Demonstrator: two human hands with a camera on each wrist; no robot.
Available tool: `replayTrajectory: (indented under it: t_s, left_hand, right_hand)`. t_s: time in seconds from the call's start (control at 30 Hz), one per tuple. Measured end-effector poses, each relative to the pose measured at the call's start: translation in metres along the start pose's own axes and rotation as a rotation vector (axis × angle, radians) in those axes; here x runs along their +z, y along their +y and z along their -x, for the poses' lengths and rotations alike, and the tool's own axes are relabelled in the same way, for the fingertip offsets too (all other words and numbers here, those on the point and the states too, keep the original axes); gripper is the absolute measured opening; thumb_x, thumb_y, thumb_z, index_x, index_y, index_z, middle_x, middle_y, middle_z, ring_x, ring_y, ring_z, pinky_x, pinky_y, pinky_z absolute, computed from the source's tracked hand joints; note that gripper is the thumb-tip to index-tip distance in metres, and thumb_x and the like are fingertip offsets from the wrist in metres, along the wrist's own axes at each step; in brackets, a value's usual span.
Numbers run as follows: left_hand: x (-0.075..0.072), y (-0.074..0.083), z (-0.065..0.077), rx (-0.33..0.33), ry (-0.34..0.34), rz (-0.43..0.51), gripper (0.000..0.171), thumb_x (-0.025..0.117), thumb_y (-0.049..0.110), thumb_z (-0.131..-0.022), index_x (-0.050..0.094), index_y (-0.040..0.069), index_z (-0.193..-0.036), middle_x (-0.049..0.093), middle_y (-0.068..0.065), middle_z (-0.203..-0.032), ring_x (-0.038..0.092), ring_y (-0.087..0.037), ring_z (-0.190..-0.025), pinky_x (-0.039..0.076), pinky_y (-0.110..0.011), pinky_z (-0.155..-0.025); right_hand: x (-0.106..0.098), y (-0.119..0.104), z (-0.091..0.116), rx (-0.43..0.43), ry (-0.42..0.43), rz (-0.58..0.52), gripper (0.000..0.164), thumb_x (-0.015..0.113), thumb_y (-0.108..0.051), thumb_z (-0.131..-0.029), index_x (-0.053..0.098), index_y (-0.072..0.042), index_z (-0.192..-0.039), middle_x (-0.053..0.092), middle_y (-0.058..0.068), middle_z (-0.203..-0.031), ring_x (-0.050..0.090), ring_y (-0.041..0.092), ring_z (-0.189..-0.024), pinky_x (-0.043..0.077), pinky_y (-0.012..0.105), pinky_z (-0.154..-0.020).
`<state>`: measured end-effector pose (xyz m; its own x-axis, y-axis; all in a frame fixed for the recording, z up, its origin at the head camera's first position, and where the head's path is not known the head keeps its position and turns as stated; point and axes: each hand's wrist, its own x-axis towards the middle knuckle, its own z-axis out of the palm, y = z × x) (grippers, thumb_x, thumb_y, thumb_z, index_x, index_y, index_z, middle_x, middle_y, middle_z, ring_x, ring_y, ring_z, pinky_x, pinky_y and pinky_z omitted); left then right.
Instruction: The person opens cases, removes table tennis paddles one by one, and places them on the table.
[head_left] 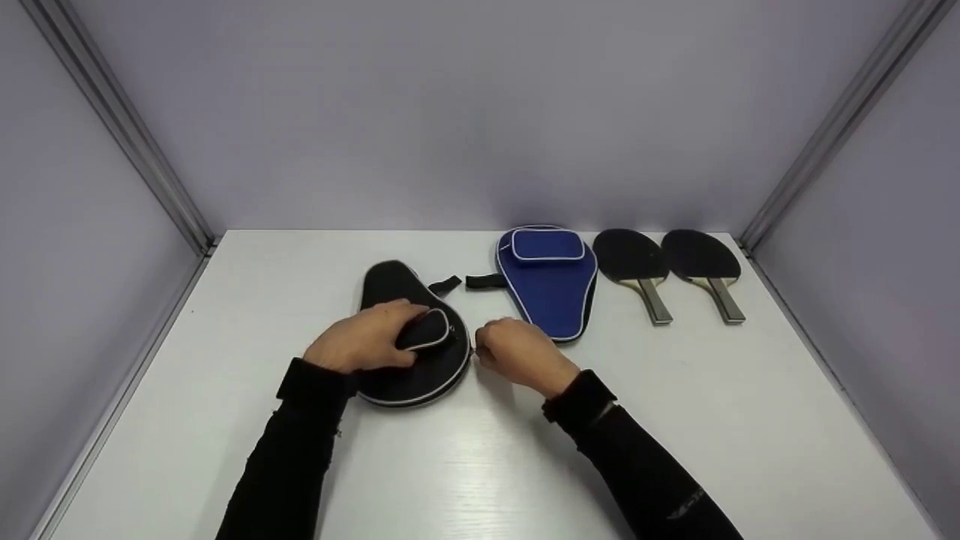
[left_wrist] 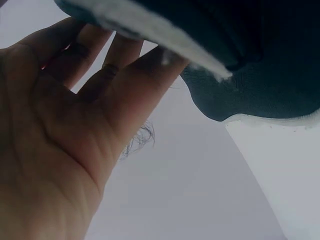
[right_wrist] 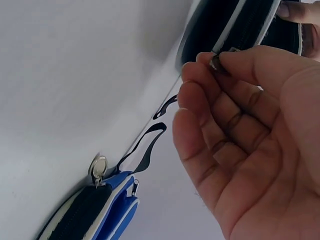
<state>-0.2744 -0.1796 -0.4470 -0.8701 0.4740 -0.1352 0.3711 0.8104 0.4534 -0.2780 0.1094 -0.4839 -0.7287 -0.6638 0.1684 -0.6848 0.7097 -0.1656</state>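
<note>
A black table tennis paddle case (head_left: 412, 384) with white piping lies on the table, its narrow end pointing away. My left hand (head_left: 366, 337) grips the raised small pocket (head_left: 429, 330) on its wide part, thumb on the near side and fingers on the far side. At the case's right edge, my right hand (head_left: 526, 355) pinches a small metal zipper pull (right_wrist: 216, 64) between thumb and index finger. In the right wrist view its other fingers are loosely bent. How far the zipper is open cannot be made out.
A blue paddle case (head_left: 546, 291) with a black strap (head_left: 486, 282) lies right of the black case, close to my right hand. Two black paddles (head_left: 631, 255) (head_left: 701, 255) lie farther right, handles toward me. Grey panels (head_left: 480, 112) enclose the white table (head_left: 480, 480) at the back and sides.
</note>
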Motion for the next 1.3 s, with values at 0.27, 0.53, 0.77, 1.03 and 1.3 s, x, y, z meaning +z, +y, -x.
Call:
replayTrajectory:
  t_s: [0.27,0.53,0.77,1.03,1.3]
  left_hand:
    - [0.012,0.006,0.000,0.049,0.034,-0.092,0.079,0.090,0.015,-0.093,0.060,0.001,-0.165,0.070,-0.017,-0.157,0.068,-0.036,-0.149,0.058,-0.057,-0.130]
    - [0.020,0.009,0.010,0.134,0.071,-0.192,0.081,0.093,0.014,-0.093,0.057,-0.003,-0.163,0.069,-0.021,-0.158,0.067,-0.041,-0.148,0.057,-0.055,-0.130]
    - [0.018,0.011,0.016,0.173,0.073,-0.237,0.076,0.092,0.013,-0.096,0.058,-0.004,-0.162,0.070,-0.021,-0.158,0.068,-0.041,-0.146,0.058,-0.054,-0.129]
    - [0.014,0.012,0.019,0.180,0.059,-0.283,0.074,0.092,0.015,-0.098,0.059,-0.005,-0.161,0.071,-0.022,-0.158,0.069,-0.042,-0.147,0.058,-0.054,-0.130]
    - [0.014,0.009,0.017,0.100,0.033,-0.207,0.068,0.091,0.026,-0.104,0.061,0.003,-0.160,0.075,-0.016,-0.155,0.074,-0.040,-0.143,0.062,-0.059,-0.124]
  right_hand:
    - [-0.005,0.002,0.005,-0.052,0.085,0.121,0.019,0.084,-0.003,-0.097,0.077,-0.011,-0.082,0.080,0.005,-0.081,0.079,0.031,-0.078,0.068,0.049,-0.066]
    - [-0.007,0.001,0.012,-0.085,0.099,0.171,0.017,0.090,-0.010,-0.097,0.079,-0.015,-0.084,0.080,0.002,-0.083,0.081,0.029,-0.081,0.069,0.048,-0.065]
    - [-0.010,0.002,0.019,-0.101,0.085,0.145,0.017,0.090,-0.013,-0.099,0.079,-0.015,-0.086,0.079,0.002,-0.082,0.080,0.028,-0.080,0.068,0.048,-0.065]
    - [-0.006,0.004,0.021,-0.103,0.117,0.120,0.008,0.089,-0.011,-0.100,0.084,-0.014,-0.094,0.084,0.000,-0.089,0.082,0.026,-0.084,0.071,0.046,-0.070]
    - [0.000,0.006,0.023,-0.082,0.104,0.089,0.009,0.086,-0.008,-0.101,0.084,-0.014,-0.094,0.085,0.001,-0.091,0.083,0.026,-0.085,0.071,0.046,-0.071]
